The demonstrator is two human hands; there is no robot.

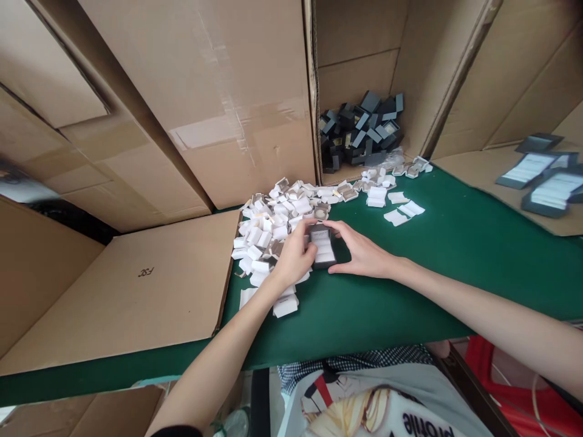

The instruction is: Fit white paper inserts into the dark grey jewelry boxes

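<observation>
A small dark grey jewellery box [324, 263] with a white padded insert sits between my hands, over the green table at the edge of a pile of white inserts [268, 227]. My left hand [296, 255] grips its left side, the thumb pressed at the insert's edge. Around the right side curves my right hand [362, 250], fingertips at the far edge and thumb by the near corner, a gap showing between palm and box. The fingertips on the far side are partly hidden.
Dark empty-looking boxes [359, 130] are heaped inside an open carton [355, 33] at the back. Several grey boxes with white inserts [553, 191] lie on cardboard at right. Loose white inserts [403, 212] lie on the green table [460, 243]. A flat cardboard sheet [182, 285] covers the left.
</observation>
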